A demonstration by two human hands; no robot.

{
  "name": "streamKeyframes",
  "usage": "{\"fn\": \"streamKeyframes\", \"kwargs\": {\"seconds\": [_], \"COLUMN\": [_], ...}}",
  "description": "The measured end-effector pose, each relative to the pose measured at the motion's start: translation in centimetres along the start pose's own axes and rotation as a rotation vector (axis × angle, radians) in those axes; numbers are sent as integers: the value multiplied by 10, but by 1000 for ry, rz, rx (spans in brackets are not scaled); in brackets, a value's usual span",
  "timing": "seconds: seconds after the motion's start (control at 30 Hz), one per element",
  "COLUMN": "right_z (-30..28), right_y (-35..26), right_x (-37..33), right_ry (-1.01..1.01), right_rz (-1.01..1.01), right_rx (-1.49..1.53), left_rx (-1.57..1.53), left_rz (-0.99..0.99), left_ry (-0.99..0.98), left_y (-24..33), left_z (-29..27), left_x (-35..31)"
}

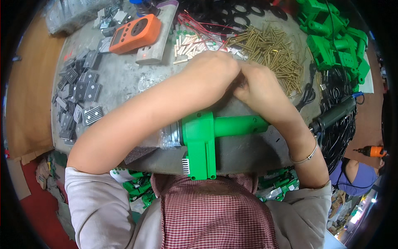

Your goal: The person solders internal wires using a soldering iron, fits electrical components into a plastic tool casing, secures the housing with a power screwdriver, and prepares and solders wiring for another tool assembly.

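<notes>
My left hand [217, 68] and my right hand [258, 81] meet above the worktable, beside a heap of long brass-coloured screws [277, 52]. Both are closed with bent fingers, and whatever lies between them is hidden. Below my forearms lies a green plastic tool housing [199, 139], with a round barrel [240, 125] pointing right and a blocky part reaching down to the table's near edge. A white comb-like strip shows on its left side. Just beyond my left hand are small white pieces [190, 45] and thin red wires [197, 25].
Grey finned heat sinks [87, 91] pile up at left. An orange multimeter [136, 34] leans on a pale power strip [155, 52]. Black rings [242, 18] lie at the back, green housings [336, 45] at right. A dark electric screwdriver [335, 116] rests near black cables; another person [356, 176] sits at far right.
</notes>
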State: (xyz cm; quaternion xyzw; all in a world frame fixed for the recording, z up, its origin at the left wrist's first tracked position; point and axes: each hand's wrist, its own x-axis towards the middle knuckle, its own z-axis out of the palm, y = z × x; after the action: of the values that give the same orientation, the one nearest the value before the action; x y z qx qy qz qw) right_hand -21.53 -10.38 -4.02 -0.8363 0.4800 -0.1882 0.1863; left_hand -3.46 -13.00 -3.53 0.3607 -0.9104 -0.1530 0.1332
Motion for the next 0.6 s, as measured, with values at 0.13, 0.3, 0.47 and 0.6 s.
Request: {"fn": "streamKeyframes", "kwargs": {"seconds": [0.13, 0.3, 0.47, 0.6], "right_z": [-2, -9, -15, -39], "right_y": [-1, 1, 8, -3], "right_x": [-6, -10, -17, -31], "right_ry": [51, 115, 110, -80], "right_rz": [63, 135, 213, 425], "right_rx": [17, 247, 417, 603], "left_rx": [-29, -38, -163, -413], "left_rz": [88, 99, 98, 14], "left_ry": [91, 38, 184, 113], "left_y": [1, 2, 0, 8], "left_z": [17, 12, 8, -25], "left_x": [-8, -7, -12, -41]}}
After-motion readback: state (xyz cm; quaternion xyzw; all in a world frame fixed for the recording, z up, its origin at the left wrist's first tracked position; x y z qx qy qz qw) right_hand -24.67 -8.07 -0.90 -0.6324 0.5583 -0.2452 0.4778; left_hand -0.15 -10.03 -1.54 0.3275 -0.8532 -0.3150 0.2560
